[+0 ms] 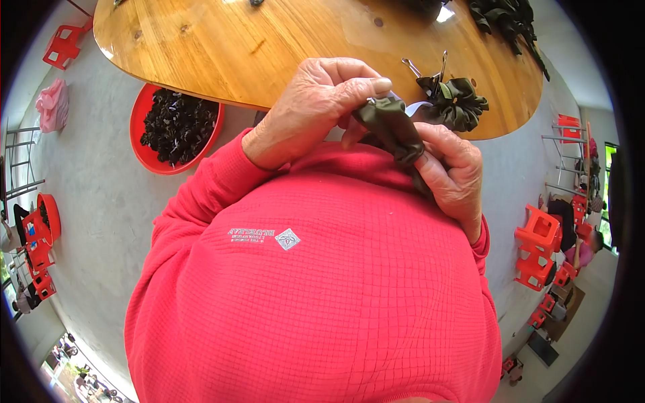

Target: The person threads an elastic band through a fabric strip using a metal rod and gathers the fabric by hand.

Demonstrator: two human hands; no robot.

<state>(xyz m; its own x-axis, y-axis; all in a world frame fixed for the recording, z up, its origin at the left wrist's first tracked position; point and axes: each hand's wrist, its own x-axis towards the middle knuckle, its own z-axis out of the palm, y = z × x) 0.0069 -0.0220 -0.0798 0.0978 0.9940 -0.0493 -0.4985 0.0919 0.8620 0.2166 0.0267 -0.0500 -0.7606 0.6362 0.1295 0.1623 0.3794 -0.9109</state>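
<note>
My left hand (pixel 321 101) is closed, its thumb and fingers pinching one end of a dark olive satin fabric tube (pixel 390 124). A small shiny bit shows at that end, too small to name. My right hand (pixel 451 164) grips the gathered lower part of the same tube, thumb on top. Between the hands a white strip (pixel 416 106) shows behind the cloth; where it ends is hidden. Just beyond my right hand, an olive gathered scrunchie (pixel 463 106) lies at the table edge, with thin metal tools (pixel 442 67) beside it.
A wooden table (pixel 222 50) with a curved edge lies in front. More dark fabric (pixel 507 23) is heaped at its far right. On the floor at left stands a red basin (pixel 138 138) full of dark pieces. Red stools (pixel 537 228) and other people (pixel 583 250) are farther off.
</note>
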